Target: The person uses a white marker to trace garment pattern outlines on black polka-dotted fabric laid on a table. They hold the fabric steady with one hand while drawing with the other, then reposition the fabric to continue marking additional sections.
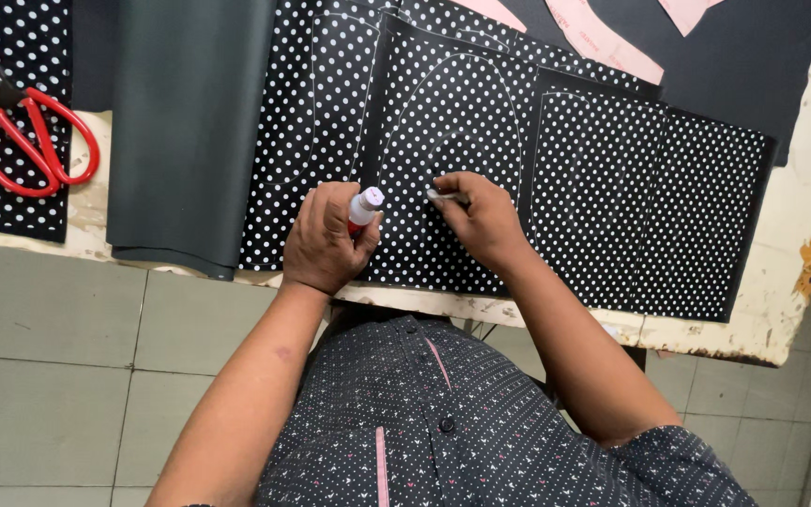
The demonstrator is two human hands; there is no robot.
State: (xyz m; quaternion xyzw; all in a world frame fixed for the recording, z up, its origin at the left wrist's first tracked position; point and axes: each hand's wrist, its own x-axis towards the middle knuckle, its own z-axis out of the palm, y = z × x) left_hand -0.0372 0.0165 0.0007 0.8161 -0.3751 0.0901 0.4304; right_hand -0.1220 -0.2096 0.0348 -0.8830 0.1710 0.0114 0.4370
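My left hand [323, 239] is closed around a small white bottle with a red body [364, 206], its capped end pointing up and right. My right hand [482, 218] pinches a small silvery marking tool [445, 197] with its tip on black fabric with white polka dots [612, 188]. Both hands rest on this fabric near the table's front edge, a few centimetres apart. Pale drawn outlines of curved shapes show on the dotted pieces.
Red-handled scissors [35, 141] lie at the far left on another dotted piece [11, 207]. A plain dark grey sheet [185, 131] lies left of my hands. Pink paper patterns [603, 42] sit at the back on dark cloth. The worn table edge [753, 329] borders a tiled floor [58, 376].
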